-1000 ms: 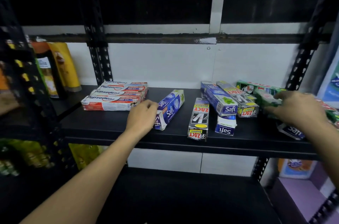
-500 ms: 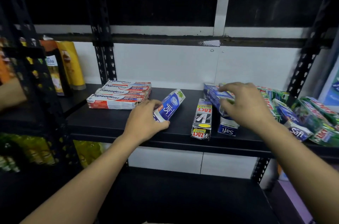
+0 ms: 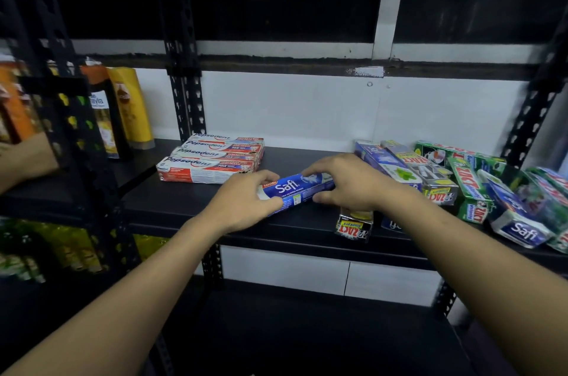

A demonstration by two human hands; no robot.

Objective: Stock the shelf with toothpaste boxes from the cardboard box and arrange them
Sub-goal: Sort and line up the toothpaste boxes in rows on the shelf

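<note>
A blue Safi toothpaste box (image 3: 292, 189) lies sideways near the middle of the black shelf (image 3: 172, 206). My left hand (image 3: 242, 202) grips its left end and my right hand (image 3: 344, 183) grips its right end. A stack of red-and-white Pepsodent boxes (image 3: 212, 160) sits just behind and to the left. A black Zact box (image 3: 353, 226) pokes out under my right wrist at the shelf's front edge. Several blue Safi and green Zact boxes (image 3: 473, 188) lie jumbled on the right. No cardboard box is in view.
Orange and yellow bottles (image 3: 129, 108) stand on the neighbouring shelf at the left, behind a black perforated upright (image 3: 70, 129). Another person's arm (image 3: 21, 160) shows at the far left. A lower black shelf (image 3: 307, 329) lies beneath my arms.
My left hand turned the blue Safi box from pointing backward to lying sideways. My right hand left the pile on the right and came across to grip the same box's right end.
</note>
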